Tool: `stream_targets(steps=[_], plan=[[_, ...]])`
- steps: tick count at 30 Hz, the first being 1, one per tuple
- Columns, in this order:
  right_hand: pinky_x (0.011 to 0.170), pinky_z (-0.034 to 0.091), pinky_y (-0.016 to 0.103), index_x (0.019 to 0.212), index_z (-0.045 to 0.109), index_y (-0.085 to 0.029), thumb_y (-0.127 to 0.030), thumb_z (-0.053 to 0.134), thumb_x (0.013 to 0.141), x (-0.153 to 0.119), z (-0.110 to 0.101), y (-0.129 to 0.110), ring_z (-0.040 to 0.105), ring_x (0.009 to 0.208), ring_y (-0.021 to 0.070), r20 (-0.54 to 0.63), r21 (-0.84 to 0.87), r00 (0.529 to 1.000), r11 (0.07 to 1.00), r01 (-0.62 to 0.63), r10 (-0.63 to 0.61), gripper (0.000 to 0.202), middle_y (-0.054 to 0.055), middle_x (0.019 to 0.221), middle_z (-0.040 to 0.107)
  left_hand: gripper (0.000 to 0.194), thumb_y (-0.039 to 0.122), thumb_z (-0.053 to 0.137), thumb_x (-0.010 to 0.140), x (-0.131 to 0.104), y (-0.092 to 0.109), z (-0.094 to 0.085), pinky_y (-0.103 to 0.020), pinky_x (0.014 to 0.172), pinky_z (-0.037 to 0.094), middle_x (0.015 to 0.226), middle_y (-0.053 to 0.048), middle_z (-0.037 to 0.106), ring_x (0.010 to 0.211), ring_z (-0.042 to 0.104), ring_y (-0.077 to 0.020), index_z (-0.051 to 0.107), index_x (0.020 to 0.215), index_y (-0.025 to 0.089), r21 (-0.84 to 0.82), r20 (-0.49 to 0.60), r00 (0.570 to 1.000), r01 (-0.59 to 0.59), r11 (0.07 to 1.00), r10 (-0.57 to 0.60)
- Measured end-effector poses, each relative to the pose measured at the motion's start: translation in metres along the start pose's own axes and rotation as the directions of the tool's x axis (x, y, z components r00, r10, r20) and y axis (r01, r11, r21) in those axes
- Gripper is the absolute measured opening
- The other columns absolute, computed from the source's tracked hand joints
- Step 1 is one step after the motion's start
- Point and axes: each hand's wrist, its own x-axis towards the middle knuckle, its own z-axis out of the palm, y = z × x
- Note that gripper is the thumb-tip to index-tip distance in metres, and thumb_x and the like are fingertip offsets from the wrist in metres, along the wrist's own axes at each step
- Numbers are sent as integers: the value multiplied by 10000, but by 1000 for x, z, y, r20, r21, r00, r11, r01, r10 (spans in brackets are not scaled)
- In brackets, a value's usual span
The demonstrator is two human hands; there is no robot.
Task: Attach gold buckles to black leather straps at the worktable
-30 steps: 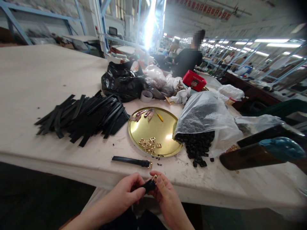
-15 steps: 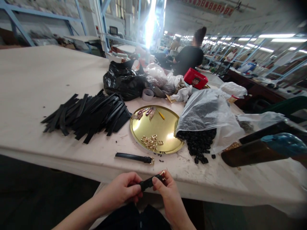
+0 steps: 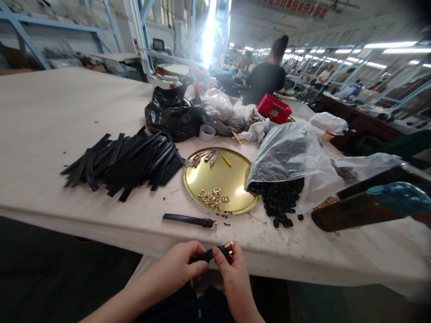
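Just off the table's front edge, a short black strap [image 3: 206, 256] with a gold buckle is held between both hands. My left hand [image 3: 183, 264] is closed on the strap's left part. My right hand [image 3: 232, 269] pinches it beside the buckle [image 3: 230, 248], thumb on top. Beyond them on the table lies another black strap [image 3: 185, 220] with a gold buckle at its right end. An oval gold tray [image 3: 218, 179] behind it bears a small pile of gold buckles [image 3: 213, 198], with a yellow-handled tool [image 3: 226, 159] and snips [image 3: 198, 157] at its far side.
A heap of black strips [image 3: 128, 161] lies left of the tray. To the right, small black loops [image 3: 279, 197] spill from a clear bag [image 3: 289, 148], near a brown bottle [image 3: 350, 215]. Behind are a black bag [image 3: 171, 112], a tape roll [image 3: 207, 133] and a red box [image 3: 274, 108].
My left hand has slid a little right along the strap, closer to my right hand, covering more of it. The strap is still held by both hands.
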Motion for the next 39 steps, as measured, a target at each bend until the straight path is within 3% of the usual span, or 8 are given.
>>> stream_targets(steps=[5, 9, 15, 18, 23, 28, 35, 39], plan=[[568, 377, 243, 703, 466, -199, -453, 638, 665, -5, 0, 2, 444, 588, 128, 40, -3, 998, 999, -52, 52, 309, -52, 608, 455, 159, 244, 480, 707, 7, 1, 5, -237, 620, 412, 750, -7, 641, 710, 576, -164, 578, 801, 162, 61, -15, 999, -40, 997, 41], [535, 354, 232, 708, 460, -197, -402, 649, 647, -2, -8, -1, 430, 562, 120, 193, -30, 975, 994, -108, 112, 286, -58, 594, 443, 141, 259, 476, 718, 3, -2, 0, -231, 611, 391, 725, 5, 633, 709, 565, -166, 578, 759, 170, 126, -8, 999, -41, 991, 42], [615, 346, 251, 738, 550, -181, -202, 609, 668, 7, -25, -18, 468, 655, 143, 365, -405, 931, 898, 173, -14, 94, -25, 665, 521, 143, 266, 512, 709, 1, -5, -3, -220, 586, 366, 728, 19, 631, 690, 559, -158, 602, 782, 182, 190, 25, 998, -54, 980, 50], [617, 339, 250, 722, 548, -180, -178, 595, 677, 5, -26, -21, 477, 676, 147, 406, -464, 914, 859, 216, -11, 66, -14, 695, 537, 151, 265, 532, 699, 2, -6, 0, -226, 594, 371, 739, 12, 637, 699, 561, -164, 617, 790, 180, 210, 23, 998, -69, 975, 66], [517, 271, 222, 681, 472, -181, -344, 641, 676, 4, -27, -15, 362, 537, 98, 442, -213, 889, 977, -22, 116, 235, -61, 566, 405, 298, 379, 505, 787, -12, 3, -21, -233, 625, 429, 864, -29, 665, 735, 601, -167, 612, 988, 186, -173, 279, 959, 0, 985, 49], [521, 272, 204, 694, 478, -178, -393, 732, 614, 2, -28, -12, 383, 512, 77, 533, 94, 827, 958, -271, 181, 342, -67, 564, 450, 340, 439, 506, 815, -19, 1, -41, -238, 621, 459, 841, -64, 691, 701, 632, -158, 593, 997, 164, -478, 435, 900, 213, 852, 19], [559, 337, 216, 681, 483, -172, -387, 725, 639, -7, -16, -15, 453, 522, 91, 479, 222, 856, 917, -332, 194, 327, -45, 555, 523, 275, 345, 688, 677, -3, -19, -13, -193, 506, 378, 696, -21, 659, 575, 578, -114, 531, 787, 148, -593, 256, 964, 96, 799, 75], [567, 330, 214, 676, 488, -171, -378, 698, 674, -9, -13, -13, 444, 532, 89, 422, 245, 884, 913, -326, 203, 296, -45, 565, 517, 232, 349, 661, 676, -4, -11, -5, -219, 566, 389, 667, 26, 608, 621, 534, -118, 543, 751, 164, -365, 36, 995, -76, 928, 95]])
